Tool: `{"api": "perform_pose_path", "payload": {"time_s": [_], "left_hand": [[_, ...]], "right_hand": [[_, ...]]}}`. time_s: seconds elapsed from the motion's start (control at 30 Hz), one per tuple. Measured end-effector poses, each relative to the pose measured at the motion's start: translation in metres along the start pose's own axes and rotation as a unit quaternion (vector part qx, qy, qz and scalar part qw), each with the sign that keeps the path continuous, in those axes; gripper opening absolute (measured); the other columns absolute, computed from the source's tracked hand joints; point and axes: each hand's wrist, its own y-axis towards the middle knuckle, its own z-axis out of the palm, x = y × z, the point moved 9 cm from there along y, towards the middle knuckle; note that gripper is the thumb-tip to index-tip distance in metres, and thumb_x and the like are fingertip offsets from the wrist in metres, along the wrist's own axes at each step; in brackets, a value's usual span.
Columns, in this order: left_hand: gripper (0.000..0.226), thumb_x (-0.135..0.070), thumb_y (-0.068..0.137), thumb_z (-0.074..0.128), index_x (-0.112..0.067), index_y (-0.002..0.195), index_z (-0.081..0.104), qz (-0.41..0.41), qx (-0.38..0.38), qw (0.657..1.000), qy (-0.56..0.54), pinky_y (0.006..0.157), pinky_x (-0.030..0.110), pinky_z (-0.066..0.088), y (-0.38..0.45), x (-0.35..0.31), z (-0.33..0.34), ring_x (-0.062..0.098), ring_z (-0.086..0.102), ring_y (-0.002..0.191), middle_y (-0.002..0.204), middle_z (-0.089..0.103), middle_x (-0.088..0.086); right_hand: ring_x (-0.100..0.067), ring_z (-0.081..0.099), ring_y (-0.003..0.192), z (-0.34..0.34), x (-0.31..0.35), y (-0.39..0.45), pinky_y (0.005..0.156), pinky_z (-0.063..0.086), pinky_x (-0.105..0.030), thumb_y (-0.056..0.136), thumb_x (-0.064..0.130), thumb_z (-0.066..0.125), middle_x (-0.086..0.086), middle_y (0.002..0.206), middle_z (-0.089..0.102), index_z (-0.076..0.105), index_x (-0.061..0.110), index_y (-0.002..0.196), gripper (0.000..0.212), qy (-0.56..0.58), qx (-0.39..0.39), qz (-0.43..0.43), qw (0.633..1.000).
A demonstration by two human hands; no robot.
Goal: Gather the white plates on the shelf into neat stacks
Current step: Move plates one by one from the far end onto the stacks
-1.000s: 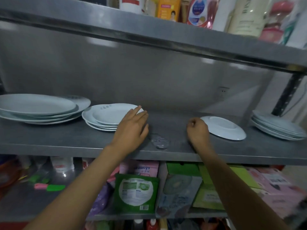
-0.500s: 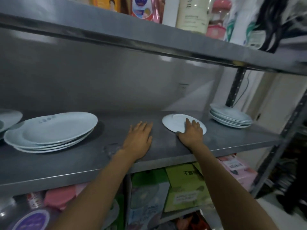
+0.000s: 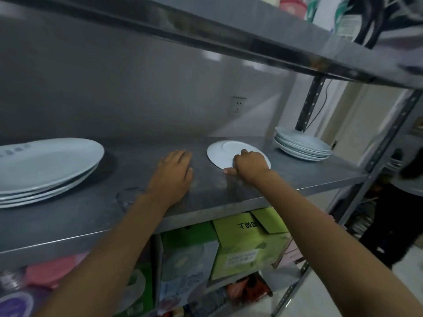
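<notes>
1. Your right hand (image 3: 250,164) sits on the near edge of the single white plate (image 3: 225,154), fingers curled over its rim and thumb poking out to the left along the shelf (image 3: 297,177). That grip looks closed on the plate's near rim, though whether the plate is off the metal is hard to tell.
2. The plate lies flat, mid-shelf, stretching away from your knuckles toward the back wall; most of it shows beyond and left of your hand.
3. Your left hand (image 3: 174,173) is spread flat, palm down on bare metal just left of that plate, fingers apart and clamped on nothing. It's not touching the plate.
4. Far left, a stack of large plates (image 3: 45,165) sits well apart from your left hand.
5. To the right, a stack of small plates (image 3: 302,144) rests by the upright post, near your right hand's plate but clear of it.
6. Below the shelf edge, green boxes (image 3: 247,243) fill the lower level between your forearms.
</notes>
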Motion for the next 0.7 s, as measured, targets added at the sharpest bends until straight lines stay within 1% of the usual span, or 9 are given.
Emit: {"api": "perform_pose_path", "payload": {"time_s": [0.1,0.2,0.27,0.33,0.4,0.47,0.5,0.6,0.7], "left_hand": [[0.046,-0.022,0.098,0.041,-0.006,0.141,0.037,-0.010,0.006,1.000,-0.003,0.112,0.038,0.021,0.000,0.001,0.000,0.027,0.029,0.137,0.148,0.037,0.012],[0.046,-0.023,0.099,0.040,-0.005,0.141,0.037,-0.020,0.012,1.000,-0.006,0.112,0.038,0.021,0.000,0.001,0.000,0.027,0.030,0.137,0.148,0.036,0.012],[0.045,-0.023,0.099,0.040,-0.005,0.140,0.037,-0.022,0.012,1.000,-0.006,0.112,0.039,0.023,0.001,0.002,0.000,0.027,0.031,0.136,0.147,0.037,0.012],[0.045,-0.023,0.099,0.039,-0.005,0.139,0.038,-0.021,0.014,1.000,-0.006,0.111,0.037,0.024,0.001,0.003,0.001,0.026,0.033,0.134,0.146,0.038,0.012],[0.044,-0.023,0.099,0.039,-0.005,0.139,0.039,-0.024,0.014,1.000,-0.007,0.110,0.036,0.024,0.000,0.004,0.000,0.026,0.033,0.134,0.146,0.039,0.011],[0.044,-0.022,0.099,0.040,-0.005,0.139,0.040,-0.026,0.011,1.000,-0.011,0.110,0.037,0.025,0.000,0.004,-0.001,0.026,0.034,0.133,0.145,0.040,0.012],[0.043,-0.022,0.099,0.040,-0.004,0.138,0.040,-0.027,0.010,1.000,-0.013,0.110,0.038,0.026,0.000,0.004,-0.002,0.027,0.034,0.133,0.145,0.040,0.012],[0.041,-0.021,0.098,0.040,-0.002,0.135,0.043,-0.030,0.007,0.999,-0.019,0.108,0.040,0.030,-0.001,0.004,-0.005,0.028,0.037,0.130,0.142,0.043,0.014],[0.040,-0.022,0.098,0.038,-0.002,0.131,0.046,-0.033,0.004,0.999,-0.025,0.104,0.041,0.034,-0.002,0.004,-0.008,0.029,0.041,0.125,0.137,0.046,0.014]], "right_hand": [[-0.032,0.061,0.095,-0.002,-0.002,0.001,0.071,0.036,-0.034,0.089,0.064,0.045,-0.014,0.113,0.058,0.064,0.010,0.107,0.061,0.008,0.000,0.011,1.000],[-0.029,0.060,0.098,-0.009,-0.004,0.000,0.072,0.036,-0.033,0.086,0.067,0.047,-0.011,0.111,0.062,0.063,0.011,0.108,0.062,0.019,-0.030,0.042,0.998],[-0.030,0.056,0.107,-0.009,-0.001,-0.001,0.080,0.038,-0.035,0.085,0.069,0.044,-0.011,0.117,0.060,0.062,0.013,0.113,0.065,0.020,-0.042,0.070,0.996],[-0.032,0.047,0.120,-0.006,0.005,0.002,0.096,0.037,-0.044,0.081,0.073,0.043,-0.012,0.128,0.054,0.058,0.013,0.123,0.074,0.028,-0.038,0.081,0.996],[-0.033,0.047,0.121,-0.004,0.008,0.009,0.097,0.038,-0.045,0.079,0.073,0.048,-0.012,0.131,0.052,0.050,0.013,0.130,0.079,0.076,-0.019,0.080,0.994],[-0.032,0.054,0.114,-0.002,0.012,0.017,0.087,0.042,-0.039,0.085,0.063,0.050,-0.013,0.128,0.056,0.042,0.009,0.135,0.074,0.096,0.007,0.055,0.994],[-0.032,0.056,0.112,-0.001,0.014,0.021,0.084,0.042,-0.038,0.089,0.057,0.049,-0.015,0.127,0.057,0.036,0.007,0.139,0.071,0.076,0.017,0.037,0.996],[-0.036,0.058,0.109,-0.001,0.023,0.026,0.083,0.045,-0.039,0.096,0.042,0.046,-0.020,0.125,0.059,0.018,0.001,0.147,0.071,0.003,0.025,-0.010,1.000],[-0.037,0.062,0.102,0.002,0.033,0.028,0.081,0.046,-0.039,0.096,0.031,0.047,-0.020,0.121,0.063,0.008,0.000,0.149,0.073,-0.049,0.031,-0.048,0.997]]}}
